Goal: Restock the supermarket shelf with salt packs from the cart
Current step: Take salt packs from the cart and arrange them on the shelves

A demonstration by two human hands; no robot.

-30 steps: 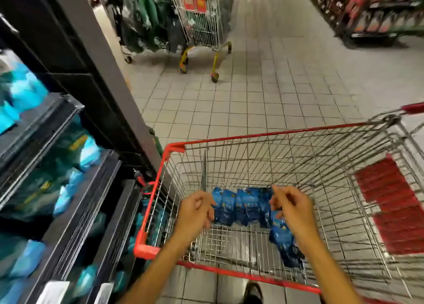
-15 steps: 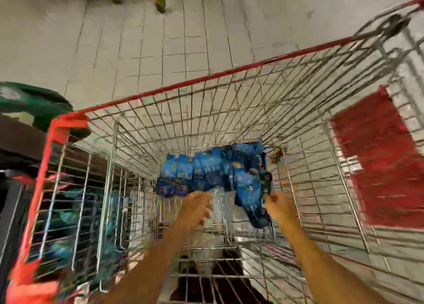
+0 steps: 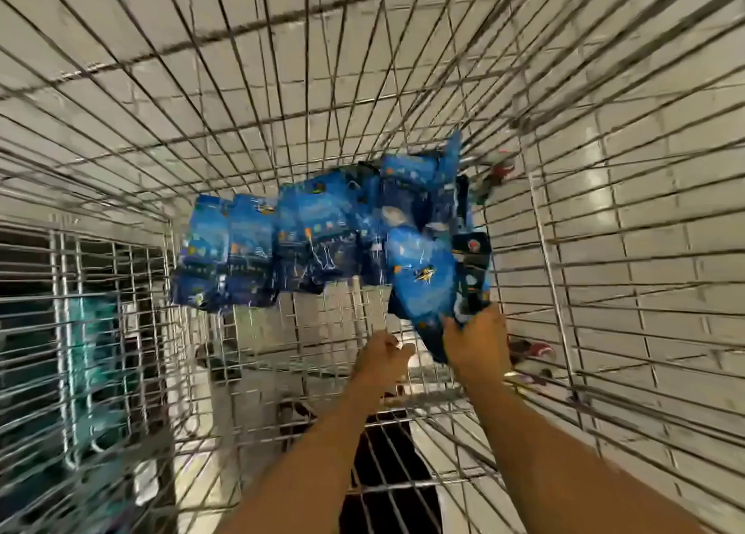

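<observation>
Head down inside the cart (image 3: pixel 564 251), and the wire walls filled almost everything I saw, grey floor tiles (image 3: pixel 645 195) showing through the mesh. The salt packs (image 3: pixel 306 243), blue and glossy, lay in a row along the cart's bottom, running from the left toward the right wall, where a few were piled on each other. My right hand (image 3: pixel 477 342) was down at that right end, fingers curled round the lower edge of the nearest pack (image 3: pixel 427 283), which stood tilted against the others; a darker pack (image 3: pixel 471 275) stood just beside it, touching the top of my hand. My left hand (image 3: pixel 381 358) sat just left of the right one, close to the mesh floor, fingers curled in with nothing between them; the blur kept me from telling whether it touched the wire. The two hands were near each other but apart. Through the left wall I caught a smear of teal packs (image 3: pixel 86 356) outside the cart, too blurred to read. Below my forearms, something dark (image 3: pixel 387 465) showed under the mesh.
</observation>
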